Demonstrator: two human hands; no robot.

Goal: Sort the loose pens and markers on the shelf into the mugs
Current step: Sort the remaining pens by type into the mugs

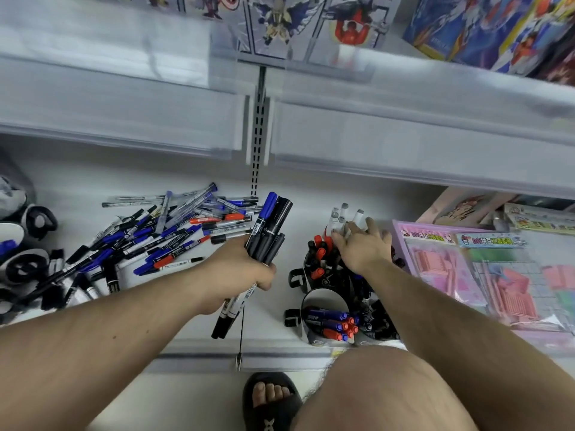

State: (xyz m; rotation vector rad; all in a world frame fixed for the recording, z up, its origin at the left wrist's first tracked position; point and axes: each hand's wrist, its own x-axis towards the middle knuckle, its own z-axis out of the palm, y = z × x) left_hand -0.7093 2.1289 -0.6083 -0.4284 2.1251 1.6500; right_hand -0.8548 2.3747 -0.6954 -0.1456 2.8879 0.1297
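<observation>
The shelf [193,309] is a white, flat board with a clear rail along its front edge. A loose pile of pens and markers [174,231] with blue, black and red caps lies on its left half, spread flat and overlapping. Black-and-white mugs [26,265] stand at the far left edge, partly cut off. Right of centre, black mugs [323,309] stand close together, each holding upright markers. At the right, pink packaged toy sets [451,275] lie flat on the shelf, overlapping one another.
</observation>
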